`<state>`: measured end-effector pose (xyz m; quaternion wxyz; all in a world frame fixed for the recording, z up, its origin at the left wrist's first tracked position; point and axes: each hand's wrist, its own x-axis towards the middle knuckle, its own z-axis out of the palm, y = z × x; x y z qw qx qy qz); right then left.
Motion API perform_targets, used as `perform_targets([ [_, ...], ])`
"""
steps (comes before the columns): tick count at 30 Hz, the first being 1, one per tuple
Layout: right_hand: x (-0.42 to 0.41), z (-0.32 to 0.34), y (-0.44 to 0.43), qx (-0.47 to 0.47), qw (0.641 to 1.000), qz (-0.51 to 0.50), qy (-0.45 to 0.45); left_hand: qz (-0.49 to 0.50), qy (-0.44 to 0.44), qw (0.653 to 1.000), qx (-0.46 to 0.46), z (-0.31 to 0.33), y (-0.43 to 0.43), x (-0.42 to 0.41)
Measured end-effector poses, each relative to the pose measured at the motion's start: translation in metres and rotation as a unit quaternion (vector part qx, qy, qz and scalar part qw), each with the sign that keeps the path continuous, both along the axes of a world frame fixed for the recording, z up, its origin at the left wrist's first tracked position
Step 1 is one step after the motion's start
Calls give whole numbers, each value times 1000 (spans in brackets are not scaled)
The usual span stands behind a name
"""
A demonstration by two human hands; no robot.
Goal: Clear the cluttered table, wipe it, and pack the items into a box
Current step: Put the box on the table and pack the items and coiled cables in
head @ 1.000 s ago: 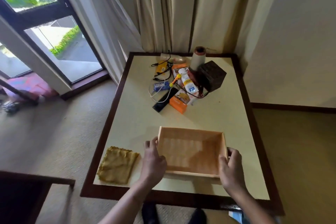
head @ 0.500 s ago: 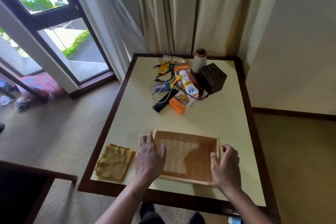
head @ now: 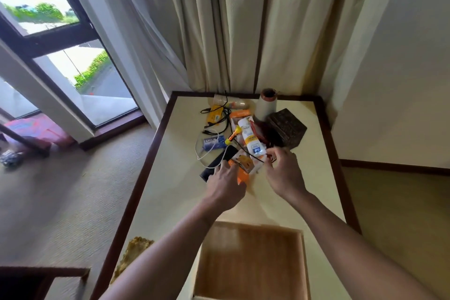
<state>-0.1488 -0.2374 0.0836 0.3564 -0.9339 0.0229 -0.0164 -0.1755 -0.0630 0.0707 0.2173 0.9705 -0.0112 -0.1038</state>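
The table (head: 304, 178) carries the wooden box (head: 250, 263) at its near edge, with nothing inside it. Beyond the box, well apart from it, the left hand (head: 225, 184) reaches with fairly straight fingers onto an orange packet (head: 241, 175). Beyond the box's right half, the right hand (head: 283, 173) curls its fingers at the near end of a white bottle (head: 250, 139); whether they grip anything cannot be told. A yellow cloth (head: 136, 248) lies left of the box.
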Motion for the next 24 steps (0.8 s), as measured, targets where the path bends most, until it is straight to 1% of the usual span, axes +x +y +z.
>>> perform_targets([
  [6,114,10,33,15,1000,2,27,1,53,999,-7,-34,-13,55],
  [12,214,-8,69,-76,993,38,78,11,72,997,1,-69,-18,86],
  [15,243,-27,85,-127,986,37,103,-2,77,997,0,-80,-18,92],
  [18,260,-50,94,-178,975,42,123,-17,70,997,17,-84,-17,94],
  [21,271,-66,100,-176,974,23,141,-27,62,998,12,-86,-13,96],
  [24,276,-76,105,-191,972,6,136,-36,59,998,-1,-85,-8,97],
])
